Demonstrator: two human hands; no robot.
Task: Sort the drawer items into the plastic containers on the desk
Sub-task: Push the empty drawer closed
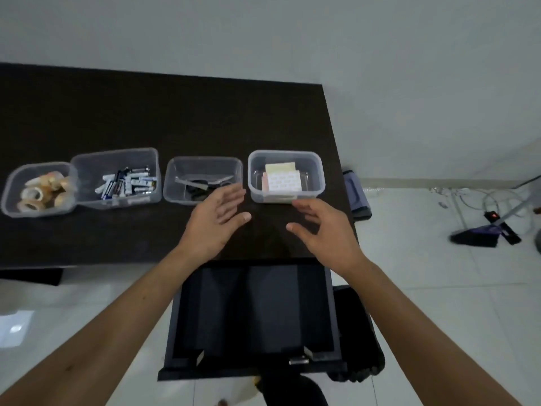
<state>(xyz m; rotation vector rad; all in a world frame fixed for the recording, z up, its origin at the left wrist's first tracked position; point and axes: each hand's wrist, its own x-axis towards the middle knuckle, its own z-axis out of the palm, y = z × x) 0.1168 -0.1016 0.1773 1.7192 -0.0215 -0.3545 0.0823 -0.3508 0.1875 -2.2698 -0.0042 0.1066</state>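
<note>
**Four Filled Containers on the Worktop, Drawer Open Below**

Four clear plastic containers stand in a row on the dark worktop (117,112). From left to right:

1. The tape container (11,186) holds several rolls of translucent tape (32,196).
2. The battery container (87,162), touching the first, holds a loose pile of small batteries (126,184).
3. The scissors container (175,197) holds scissors (202,186) with dark handles and metal blades.
4. The notes container (317,171), nearest the worktop's right edge, holds flat pads of sticky notes (282,180) in pale yellow, pink and white.

The drawer (254,312) is pulled out below the worktop's front edge; its dark interior shows no contents.

The left hand (215,222) hovers in front of the scissors container, its grip open with fingers spread, holding nothing. The right hand (323,230) hovers just in front of the notes container, its grip open with fingers loosely curved, also empty. The palms face each other.
</note>
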